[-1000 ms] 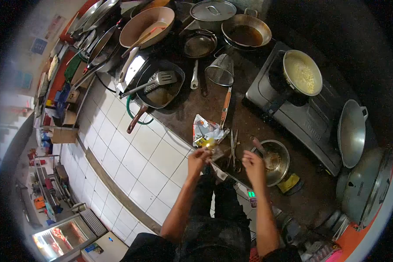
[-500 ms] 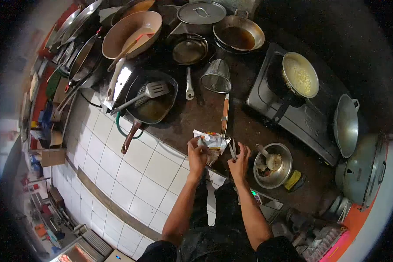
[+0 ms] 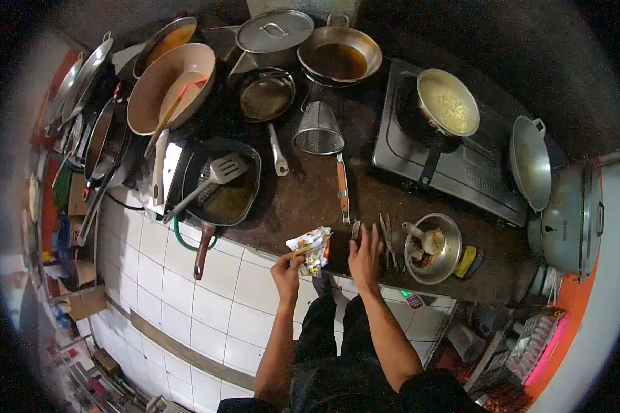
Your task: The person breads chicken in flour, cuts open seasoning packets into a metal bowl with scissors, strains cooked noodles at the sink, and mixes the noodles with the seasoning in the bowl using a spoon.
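Observation:
My left hand [image 3: 286,275] is closed on a crumpled white and orange wrapper [image 3: 313,249] at the counter's front edge. My right hand [image 3: 365,258] hovers over the counter with its fingers apart, just right of the wrapper. Close to its right lies a pair of scissors [image 3: 388,241]. Beyond the scissors stands a metal bowl [image 3: 446,265] with a ladle and some food remains in it. A strainer [image 3: 319,131] with a wooden handle lies farther back.
A stove [image 3: 475,180] at the right carries a pan of pale food [image 3: 448,103]. A square pan [image 3: 234,199] with a spatula sits at the left. A yellow sponge [image 3: 465,261] lies beside the bowl. Behind are a lidded pot [image 3: 275,31] and other pans.
The view has shifted. My left hand has drawn the wrapper toward the counter's edge, away from the strainer handle. My right hand has moved off the scissors and its fingers have spread.

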`<state>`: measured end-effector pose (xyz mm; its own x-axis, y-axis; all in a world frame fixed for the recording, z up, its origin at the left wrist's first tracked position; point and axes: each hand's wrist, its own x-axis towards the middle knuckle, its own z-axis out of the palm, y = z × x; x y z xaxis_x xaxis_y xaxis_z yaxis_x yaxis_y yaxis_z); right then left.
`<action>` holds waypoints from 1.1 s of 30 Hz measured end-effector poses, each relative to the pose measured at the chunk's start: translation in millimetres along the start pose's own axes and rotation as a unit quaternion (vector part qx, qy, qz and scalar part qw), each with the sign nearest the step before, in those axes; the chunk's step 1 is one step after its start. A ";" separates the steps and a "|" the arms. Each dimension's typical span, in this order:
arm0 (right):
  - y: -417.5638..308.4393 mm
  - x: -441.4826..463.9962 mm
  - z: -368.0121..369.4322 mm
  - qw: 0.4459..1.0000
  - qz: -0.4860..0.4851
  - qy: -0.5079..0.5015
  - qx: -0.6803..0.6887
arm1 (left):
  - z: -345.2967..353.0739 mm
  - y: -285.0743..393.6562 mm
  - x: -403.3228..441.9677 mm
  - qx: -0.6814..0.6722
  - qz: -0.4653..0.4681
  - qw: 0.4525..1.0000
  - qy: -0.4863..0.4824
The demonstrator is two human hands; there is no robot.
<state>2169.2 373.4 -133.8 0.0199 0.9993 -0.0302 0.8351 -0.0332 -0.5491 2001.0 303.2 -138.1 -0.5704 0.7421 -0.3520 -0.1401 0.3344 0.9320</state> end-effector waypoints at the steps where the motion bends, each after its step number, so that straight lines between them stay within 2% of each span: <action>1: -4.4 0.2 4.4 1.000 0.004 0.004 -0.001 | -5.8 -2.1 -1.3 0.000 0.001 1.000 -0.006; 3: -9.9 2.6 11.7 0.998 -0.025 -0.049 0.024 | -17.7 -6.7 -3.7 -0.045 -0.015 0.999 -0.001; 4: -7.0 0.7 17.4 0.995 -0.094 0.009 -0.042 | -21.0 4.2 -8.6 -0.030 -0.011 0.999 -0.004; 9: 2.9 -7.9 23.0 0.994 -0.062 0.019 0.093 | -34.8 -0.9 -19.5 -0.042 -0.039 0.998 -0.002; 11: 9.7 -7.0 18.4 0.985 -0.066 -0.045 0.151 | -35.1 6.6 -26.0 -0.057 -0.040 0.998 -0.003; 12: 14.8 -5.9 15.2 0.965 0.068 -0.107 0.231 | -37.5 1.3 -25.8 -0.054 -0.047 0.997 -0.001; 13: 23.3 -1.6 8.8 0.982 -0.020 -0.082 0.167 | -36.5 3.0 -26.4 -0.049 -0.043 0.998 -0.003; 15: 18.3 4.6 -26.2 0.962 0.019 -0.039 0.270 | -33.9 6.4 -32.3 -0.067 -0.042 0.997 -0.011; 16: 28.4 5.4 -32.4 0.960 0.008 -0.005 0.280 | -34.4 3.5 -34.7 -0.060 -0.043 0.997 -0.014; 17: 30.5 4.7 -44.2 0.935 0.123 -0.041 0.331 | -33.3 0.6 -36.8 -0.055 -0.045 0.997 -0.025; 19: 47.5 5.1 -43.6 0.899 0.190 -0.003 0.394 | -26.6 -1.6 -44.6 -0.047 -0.046 0.997 -0.043; 20: 52.0 2.6 -47.9 0.898 0.194 0.006 0.396 | -21.0 -1.2 -50.1 -0.062 -0.040 0.996 -0.043; 22: 51.0 -4.7 -55.9 0.836 0.183 0.017 0.517 | -15.9 0.8 -59.4 -0.072 -0.034 0.995 -0.054; 23: 46.6 -4.5 -59.9 0.833 0.186 0.026 0.520 | -15.8 0.5 -66.0 -0.058 -0.050 0.995 -0.063; 25: 33.6 -3.0 -63.6 0.950 0.007 -0.042 0.309 | -14.2 0.5 -83.0 -0.040 -0.064 0.994 -0.082; 27: 40.3 -1.6 8.2 0.937 0.093 -0.075 0.328 | -12.0 -1.1 -97.7 -0.019 -0.029 0.995 -0.096; 28: 8.9 -0.7 -53.6 0.937 0.118 -0.213 0.251 | -20.5 -8.0 -104.2 0.015 -0.023 0.993 -0.112; 29: 16.7 -1.1 -13.0 0.968 0.039 -0.184 0.168 | -25.2 -11.1 -112.3 0.010 -0.030 0.993 -0.111; 30: 32.7 -4.9 18.9 0.977 -0.049 -0.204 0.028 | -32.0 -13.2 -119.8 0.021 -0.044 0.993 -0.111; 31: 29.9 -4.9 14.2 0.958 -0.136 -0.224 -0.113 | -39.5 -14.0 -130.0 0.031 -0.060 0.992 -0.107; 33: 28.5 -1.7 7.6 0.962 -0.113 -0.235 -0.075 | -46.7 -2.8 -146.6 0.045 -0.103 0.988 -0.106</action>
<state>2188.8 370.6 -155.8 -0.3939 0.8622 -0.3184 0.8596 0.2228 -0.4599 2047.1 166.3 -85.0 -0.3538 0.7545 -0.5528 -0.1585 0.5341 0.8304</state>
